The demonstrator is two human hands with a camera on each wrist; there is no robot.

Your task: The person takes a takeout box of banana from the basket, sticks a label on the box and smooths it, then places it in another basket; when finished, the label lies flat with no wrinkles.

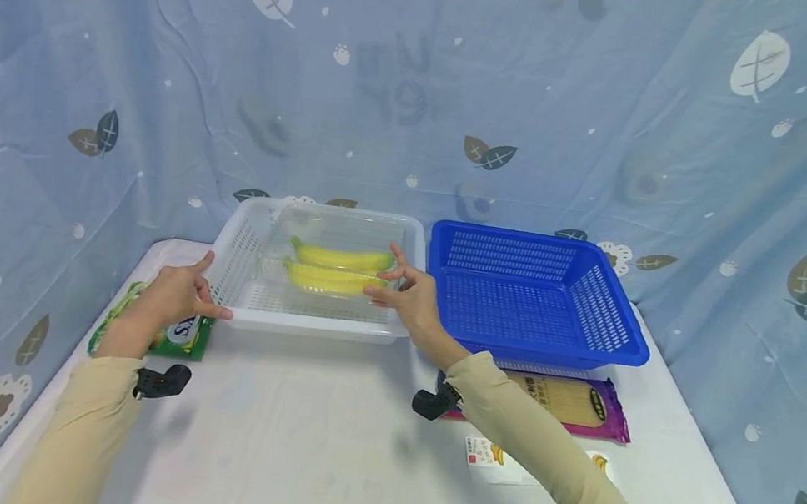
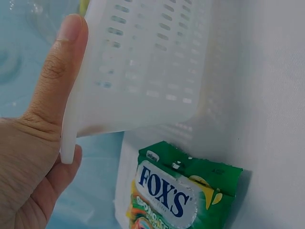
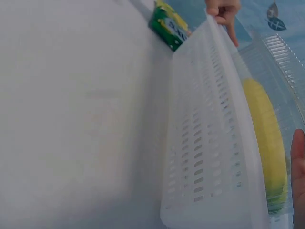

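A white perforated basket (image 1: 322, 327) stands at the back left of the table. At its left front corner my left hand (image 1: 175, 295) grips the rim; the left wrist view shows the thumb inside and a finger outside. Within the basket is a clear plastic box (image 1: 346, 224) holding yellow-green bananas (image 1: 335, 279). My right hand (image 1: 416, 296) reaches over the basket's right front and holds the right end of the box between spread thumb and fingers. In the right wrist view only part of this hand (image 3: 298, 167) shows beside the clear plastic, so the contact is partly hidden.
A blue perforated basket (image 1: 516, 316) stands to the right. In front of it lie a purple-edged noodle pack (image 1: 566, 402) and small printed cards (image 1: 502, 464), partly covered by my right arm. A green FOX'S bag (image 2: 190, 191) lies by my left hand. A curtain (image 1: 424, 86) closes the back.
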